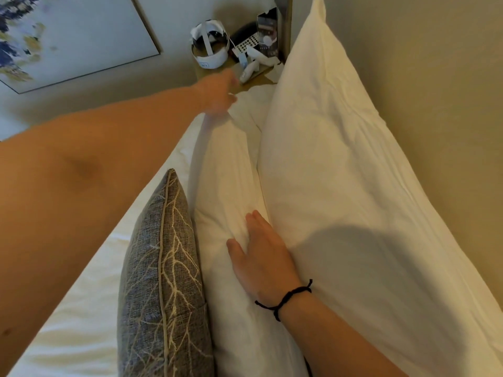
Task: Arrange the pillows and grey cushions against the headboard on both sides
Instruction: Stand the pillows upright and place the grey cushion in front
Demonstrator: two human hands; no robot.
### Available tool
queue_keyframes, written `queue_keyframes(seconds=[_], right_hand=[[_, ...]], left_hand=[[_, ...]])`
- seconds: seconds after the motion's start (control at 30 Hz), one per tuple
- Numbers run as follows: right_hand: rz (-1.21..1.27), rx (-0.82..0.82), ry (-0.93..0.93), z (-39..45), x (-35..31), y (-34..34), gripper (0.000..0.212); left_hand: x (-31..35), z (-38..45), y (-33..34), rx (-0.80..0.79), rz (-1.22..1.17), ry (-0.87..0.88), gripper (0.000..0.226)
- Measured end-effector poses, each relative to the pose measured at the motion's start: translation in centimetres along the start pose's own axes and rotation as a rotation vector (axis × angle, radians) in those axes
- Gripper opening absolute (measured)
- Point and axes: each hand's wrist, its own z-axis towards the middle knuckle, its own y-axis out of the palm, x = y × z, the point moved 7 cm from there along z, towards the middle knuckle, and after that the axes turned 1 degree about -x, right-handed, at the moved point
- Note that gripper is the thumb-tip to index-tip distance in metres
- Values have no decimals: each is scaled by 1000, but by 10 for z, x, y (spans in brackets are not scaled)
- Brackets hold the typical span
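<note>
A large white pillow (340,164) stands against the beige headboard (435,77) on the right. A smaller white pillow (226,186) leans in front of it. A grey cushion (160,281) with a pale branch pattern stands on edge against that smaller pillow. My left hand (220,93) reaches far forward, blurred, pinching the top corner of the smaller pillow. My right hand (261,257), with a black cord on the wrist, lies flat with fingers spread on the smaller pillow's lower part.
A bedside table (217,74) at the far end carries a white headset (209,47), a remote and small items. A framed picture (68,36) hangs on the wall at upper left. White bedding (81,308) spreads left of the cushion.
</note>
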Motion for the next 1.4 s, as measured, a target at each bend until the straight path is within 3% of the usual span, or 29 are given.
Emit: queue_keyframes(seconds=[0.07, 0.17, 0.23, 0.3, 0.4, 0.53, 0.63, 0.73, 0.87, 1.03, 1.13, 1.2, 1.27, 1.33, 1.4], right_hand=[[2, 10, 17, -4, 2, -2, 70], [-10, 21, 32, -13, 1, -2, 71], [-40, 31, 18, -19, -2, -1, 70], [-60, 41, -3, -24, -6, 0, 69], [-67, 61, -6, -31, -9, -1, 69], [-201, 140, -72, -42, -15, -6, 70], [-283, 121, -56, -54, -14, -2, 69], [-332, 8, 7, -71, -6, 11, 73], [-220, -107, 122, -95, 0, 19, 74], [-238, -182, 169, -121, 0, 18, 74], [-287, -131, 151, -136, -12, 15, 75], [-330, -47, 49, -147, -32, 15, 74], [-299, -37, -63, -160, -60, 26, 74], [-246, -100, -112, -173, -81, 46, 78], [-267, -178, -112, -184, -93, 68, 88]], left_hand=[[15, -13, 14, -95, 8, 86, 32], [45, -44, 40, -348, 231, 267, 26], [65, -70, 57, -540, 254, 336, 31], [77, -87, 67, -632, 252, 373, 28], [87, -91, 53, -534, 195, 408, 11], [100, -86, 32, -253, 92, 421, 15], [106, -100, 45, -112, 195, 340, 11], [101, -116, 65, -105, 276, 147, 22], [84, -145, 72, -166, 108, -42, 70], [93, -230, 74, -362, 39, 70, 86], [105, -290, 56, -199, 3, 167, 66], [100, -328, 37, 84, -157, 160, 51], [73, -373, 34, 307, -394, 7, 47], [39, -416, 65, 352, -755, -253, 51], [21, -452, 115, 269, -1122, -479, 63]])
